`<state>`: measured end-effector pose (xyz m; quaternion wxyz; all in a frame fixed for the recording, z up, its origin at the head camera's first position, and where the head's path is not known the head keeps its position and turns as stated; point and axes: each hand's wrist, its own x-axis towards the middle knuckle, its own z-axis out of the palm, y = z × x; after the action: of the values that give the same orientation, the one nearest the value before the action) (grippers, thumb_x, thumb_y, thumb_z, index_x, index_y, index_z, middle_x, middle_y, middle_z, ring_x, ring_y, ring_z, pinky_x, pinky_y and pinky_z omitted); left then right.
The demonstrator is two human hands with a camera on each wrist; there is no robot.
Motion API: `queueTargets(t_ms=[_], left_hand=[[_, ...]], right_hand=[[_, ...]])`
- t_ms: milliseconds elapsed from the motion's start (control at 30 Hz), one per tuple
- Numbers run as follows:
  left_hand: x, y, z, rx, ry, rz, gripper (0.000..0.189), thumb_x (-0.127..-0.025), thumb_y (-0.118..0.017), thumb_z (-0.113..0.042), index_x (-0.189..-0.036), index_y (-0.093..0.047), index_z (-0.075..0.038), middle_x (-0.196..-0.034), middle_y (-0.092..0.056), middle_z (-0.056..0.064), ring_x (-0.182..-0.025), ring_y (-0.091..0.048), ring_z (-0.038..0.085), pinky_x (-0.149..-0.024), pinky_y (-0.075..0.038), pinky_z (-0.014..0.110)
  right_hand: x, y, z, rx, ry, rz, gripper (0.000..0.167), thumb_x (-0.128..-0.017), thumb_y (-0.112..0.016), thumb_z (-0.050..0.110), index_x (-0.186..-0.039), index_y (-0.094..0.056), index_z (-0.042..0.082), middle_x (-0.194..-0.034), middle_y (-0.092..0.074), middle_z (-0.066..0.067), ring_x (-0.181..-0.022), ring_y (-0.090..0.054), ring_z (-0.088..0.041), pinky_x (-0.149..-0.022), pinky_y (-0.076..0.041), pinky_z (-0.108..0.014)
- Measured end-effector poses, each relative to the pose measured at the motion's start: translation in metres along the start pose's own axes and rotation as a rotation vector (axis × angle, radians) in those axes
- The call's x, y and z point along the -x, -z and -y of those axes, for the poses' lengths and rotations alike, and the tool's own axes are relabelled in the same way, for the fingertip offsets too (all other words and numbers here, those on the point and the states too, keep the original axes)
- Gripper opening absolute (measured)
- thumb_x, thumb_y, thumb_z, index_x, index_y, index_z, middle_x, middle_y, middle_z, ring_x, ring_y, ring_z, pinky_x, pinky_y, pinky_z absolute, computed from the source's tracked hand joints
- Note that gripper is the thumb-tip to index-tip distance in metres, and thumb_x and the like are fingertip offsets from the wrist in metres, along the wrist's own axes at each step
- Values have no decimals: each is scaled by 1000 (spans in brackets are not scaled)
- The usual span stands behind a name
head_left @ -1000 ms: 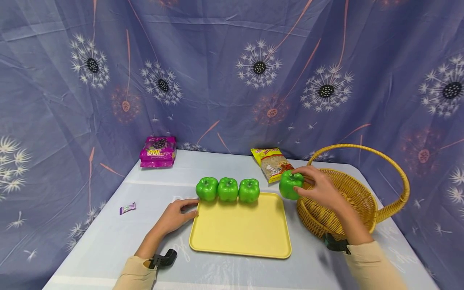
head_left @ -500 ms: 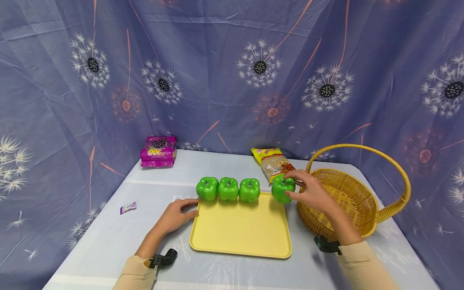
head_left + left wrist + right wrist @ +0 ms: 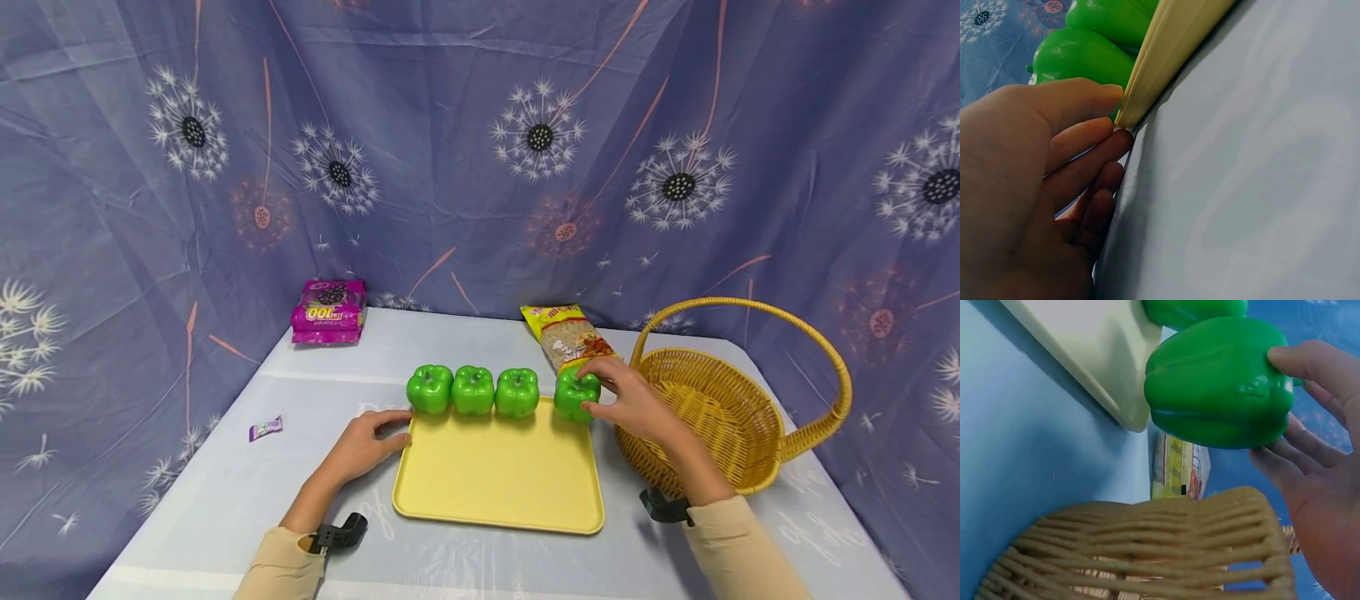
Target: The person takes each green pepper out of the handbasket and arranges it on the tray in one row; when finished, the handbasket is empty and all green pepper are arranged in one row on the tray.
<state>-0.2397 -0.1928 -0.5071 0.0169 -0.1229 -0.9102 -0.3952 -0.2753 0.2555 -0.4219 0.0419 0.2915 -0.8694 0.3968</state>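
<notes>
My right hand (image 3: 630, 402) holds a glossy green bell pepper (image 3: 572, 397) above the back right corner of a yellow tray (image 3: 498, 475). In the right wrist view, thumb and fingers grip the held pepper (image 3: 1216, 387) around its stem end. Three more green bell peppers stand side by side along the tray's back edge: left one (image 3: 430, 389), middle one (image 3: 472, 390), right one (image 3: 517, 392). At the tray's left side rests my left hand (image 3: 363, 447), its lightly bent fingertips touching the rim (image 3: 1147, 59) in the left wrist view.
A wicker basket (image 3: 637, 454) with a tall handle stands right of the tray, close under the right forearm. Behind the held pepper lies a yellow food packet (image 3: 566, 333). A purple snack bag (image 3: 328, 313) sits back left, and a small wrapped sweet (image 3: 266, 428) lies nearer.
My right hand has carried the bell pepper leftward from beside the basket to over the tray's back right corner. The left hand and the three other peppers have stayed put.
</notes>
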Motion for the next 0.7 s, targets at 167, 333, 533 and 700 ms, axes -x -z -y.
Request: queueTargets(t_ms=[167, 333, 533, 700], left_hand=[[1, 0, -2, 12, 6, 6, 38, -85, -73, -30, -122, -68, -22, -123, -63, -3, -116, -55, 25, -97, -44, 46], [2, 0, -2, 13, 16, 5, 38, -86, -73, -30, -122, -68, -22, -121, -63, -3, -115, -55, 25, -96, -44, 45], [1, 0, -1, 9, 10, 4, 38, -86, -73, -29, -122, -68, -22, -120, -64, -3, -114, -55, 24, -95, -45, 44], [0, 1, -1, 0, 10, 4, 38, -86, -73, -30, -122, -68, -22, -121, -64, -3, -114, -55, 24, -96, -45, 45]], right_hand=[[-3, -6, 2, 28, -29, 28, 41, -79, -79, 7, -114, -59, 10, -118, -52, -4, -115, -52, -26, -100, -42, -45], [-7, -11, 2, 52, -48, 42, 42, -78, -79, 6, -115, -59, 9, -118, -51, -3, -115, -53, -26, -100, -42, -43], [-9, -15, -4, 21, -78, 63, 40, -81, -77, 5, -116, -58, 9, -120, -51, -2, -118, -50, -24, -103, -39, -45], [-8, -13, -2, 53, -81, 64, 41, -82, -76, 5, -118, -57, 9, -122, -52, -2, -119, -50, -26, -100, -43, -46]])
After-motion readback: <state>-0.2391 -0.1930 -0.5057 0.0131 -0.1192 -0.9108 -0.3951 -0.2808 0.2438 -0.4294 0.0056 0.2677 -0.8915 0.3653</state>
